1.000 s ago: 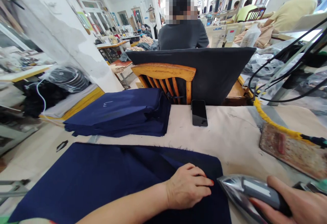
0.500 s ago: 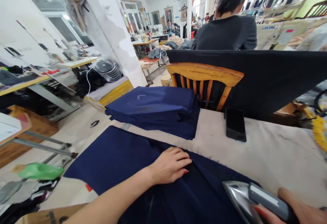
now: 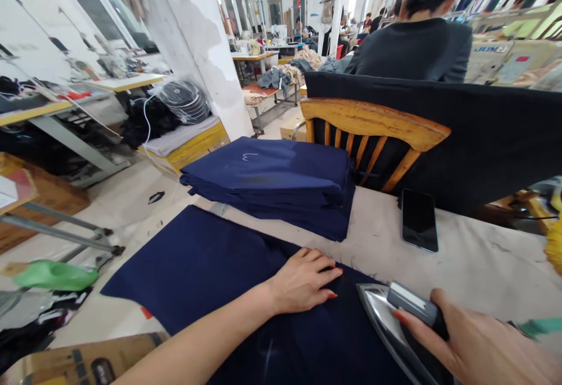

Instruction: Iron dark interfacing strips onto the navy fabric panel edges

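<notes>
A navy fabric piece [image 3: 184, 262] lies spread over the near part of the beige-covered table. My left hand [image 3: 302, 282] rests flat on it, fingers stretched out near its far edge. My right hand [image 3: 474, 338] is wrapped round the handle of a clothes iron [image 3: 386, 320], whose metal tip points toward my left hand. The iron's soleplate is down on the navy cloth, just right of my left fingertips; its rear is partly hidden by my right hand. Behind the piece sits a stack of folded navy fabric [image 3: 272, 165] with a white chalk mark on top.
A phone [image 3: 419, 220] lies on the beige table cover [image 3: 377, 215]. Beyond the table stand a wooden chair [image 3: 377, 116] and a black cloth panel [image 3: 492, 139], with a seated person's back [image 3: 413, 51] behind. A cardboard box [image 3: 92, 358] is at lower left.
The iron and my right hand have moved left along the cloth, closer to my left hand. The fold beside my left fingers looks flatter. The view has shifted slightly.
</notes>
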A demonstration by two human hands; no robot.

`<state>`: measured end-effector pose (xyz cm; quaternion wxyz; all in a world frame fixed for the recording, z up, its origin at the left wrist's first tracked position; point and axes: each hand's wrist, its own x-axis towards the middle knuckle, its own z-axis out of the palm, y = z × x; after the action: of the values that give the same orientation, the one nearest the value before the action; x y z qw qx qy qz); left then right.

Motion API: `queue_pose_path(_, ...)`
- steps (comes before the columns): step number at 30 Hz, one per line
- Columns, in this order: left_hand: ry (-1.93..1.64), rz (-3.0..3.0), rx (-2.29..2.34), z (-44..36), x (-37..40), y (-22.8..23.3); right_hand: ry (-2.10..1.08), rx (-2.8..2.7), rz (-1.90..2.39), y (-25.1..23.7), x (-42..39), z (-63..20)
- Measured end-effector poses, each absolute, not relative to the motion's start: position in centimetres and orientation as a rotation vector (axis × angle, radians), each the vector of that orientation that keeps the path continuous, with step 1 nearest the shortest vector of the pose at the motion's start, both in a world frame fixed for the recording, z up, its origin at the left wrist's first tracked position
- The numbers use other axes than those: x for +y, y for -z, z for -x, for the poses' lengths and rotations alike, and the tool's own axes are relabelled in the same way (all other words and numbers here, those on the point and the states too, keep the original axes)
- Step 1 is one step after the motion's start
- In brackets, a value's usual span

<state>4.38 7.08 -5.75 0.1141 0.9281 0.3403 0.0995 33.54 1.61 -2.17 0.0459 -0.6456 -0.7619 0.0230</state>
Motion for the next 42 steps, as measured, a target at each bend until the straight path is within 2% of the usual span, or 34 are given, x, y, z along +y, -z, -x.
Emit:
queue_pose_path(7, -0.407, -2.621, 1.01, -4.1, 7.1, 6.0, -0.002, -2.565, 2.036, -0.9, 3.7, -28.9)
queue_pose_path(12, -0.803, -2.306, 1.07, -3.2, 7.0, 6.4, -0.146, -2.571, 2.19, -2.0, 4.8, -27.1)
queue_pose_path(16, -1.145, -1.996, 1.151, -2.8, 7.1, 6.8, -0.084, -2.567, 2.133, -2.2, 4.9, -27.2)
queue_pose_path(20, -1.291, -1.845, 1.177, -2.8, 7.3, 7.1, -0.077, -2.59, 2.09, -2.6, 4.9, -27.2)
queue_pose_path(35, -1.332, -1.866, 1.186, -2.8, 7.2, 7.2, -0.085, -2.621, 2.005, -0.6, 5.2, -28.7)
queue_pose_path(42, -1.138, -2.226, 1.15, -2.9, 6.8, 6.7, -0.235, -2.65, 1.98, -0.9, 4.5, -27.1)
